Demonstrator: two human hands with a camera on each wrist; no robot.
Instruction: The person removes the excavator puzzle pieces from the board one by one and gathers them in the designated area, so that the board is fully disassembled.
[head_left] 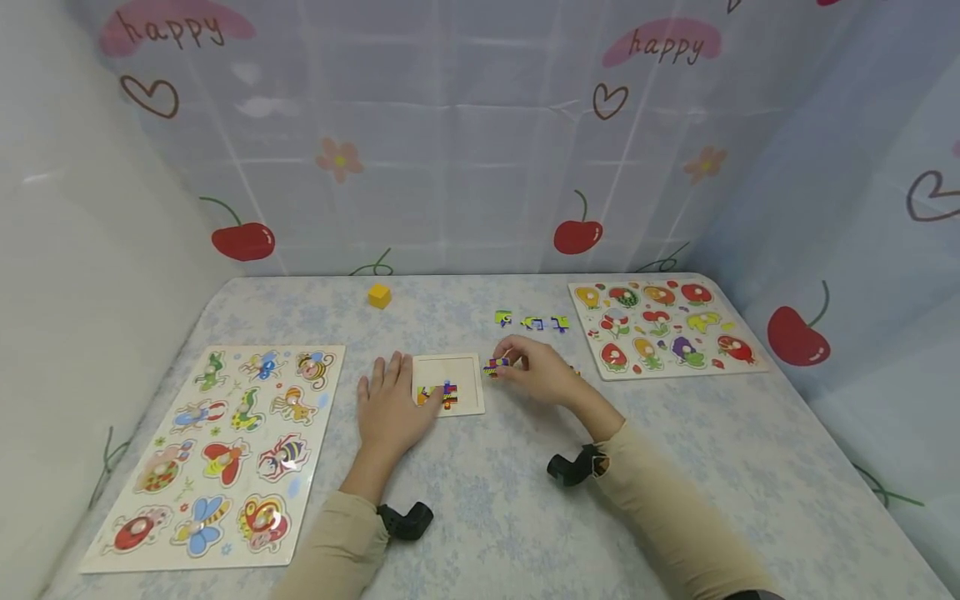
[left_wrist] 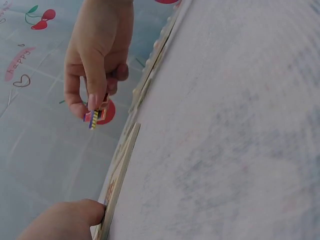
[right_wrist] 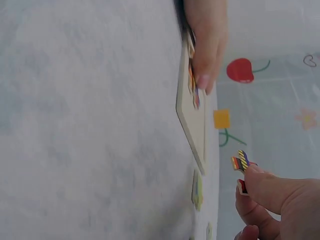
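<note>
In the head view a small square wooden puzzle board point(head_left: 468, 406) with a raised rim lies mid-table. My left hand point(head_left: 390, 408) rests flat at its left edge, fingers straight, the thumb reaching over coloured jigsaw pieces point(head_left: 448, 393) inside the lower left of the frame. Just right of the board, my right hand point(head_left: 536, 371) pinches a purple, yellow-striped jigsaw piece point(head_left: 493, 366) between thumb and fingers. The right wrist view shows this jigsaw piece point(right_wrist: 242, 161) held above the table, apart from the board point(right_wrist: 187, 115). Part of another piece is mostly hidden behind the right hand.
Several green-and-purple jigsaw pieces point(head_left: 532, 322) lie beyond the right hand. A yellow cube point(head_left: 379, 296) sits near the far edge. An insect peg puzzle point(head_left: 225, 458) covers the left side, and a fruit peg puzzle point(head_left: 660, 329) lies at the back right.
</note>
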